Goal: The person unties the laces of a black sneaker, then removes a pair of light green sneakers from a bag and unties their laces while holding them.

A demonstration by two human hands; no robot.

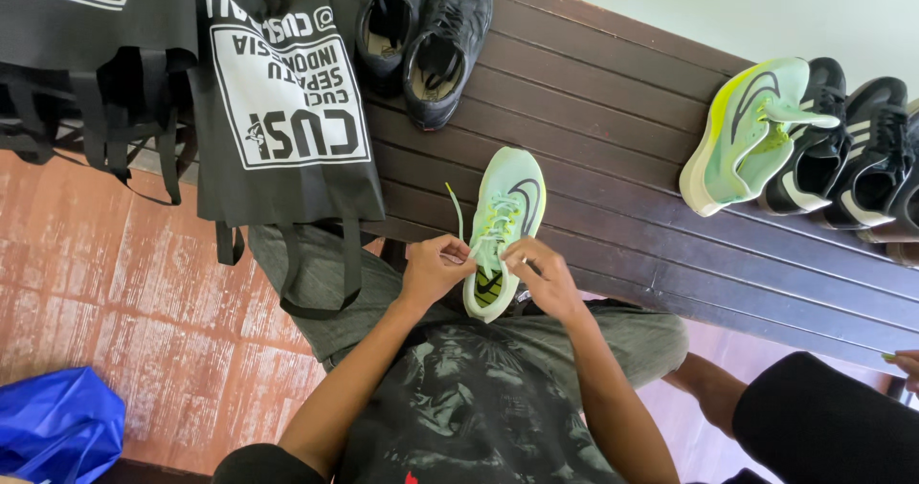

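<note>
Your left hand (436,269) pinches a pale green lace (454,211) that trails up from its grip; your right hand (541,275) closes its fingers on the laces at the throat of the mint-green running shoe (505,218). Both grips are closed on lace, neither on the shoe body. The shoe lies sole-down at the near edge of the dark slatted bench (613,149), toe pointing away from you, heel overhanging toward your lap. Judged from this, keep even tension on both strands and steady the heel so the shoe does not slide off the edge. Toward the bench's right end stands its matching shoe (742,130) tipped on its side against black-and-white sneakers (862,154); a pair of black shoes (426,34) sits at the far edge; black printed tote bags (282,111) hang over the left end.
</note>
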